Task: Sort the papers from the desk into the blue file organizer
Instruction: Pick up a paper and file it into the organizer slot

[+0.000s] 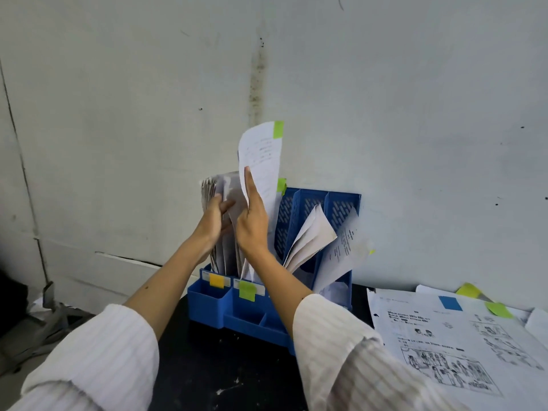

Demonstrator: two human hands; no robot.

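Note:
The blue file organizer (341,203) stands on the dark desk against the wall, with an orange label (216,281) and a green label (247,290) on its front slots. My left hand (214,221) holds back a bundle of papers (221,185) standing in the left slot. My right hand (252,215) grips a white sheet with a green tab (262,155), upright above the green-labelled slot, index finger straight along it. More sheets (311,235) lean out of the right slots.
A pile of printed papers (456,342) with blue, green and yellow tabs lies on the desk at the right. The pale wall rises just behind the organizer. Grey clutter (50,315) sits on the floor at the left, beyond the desk's edge.

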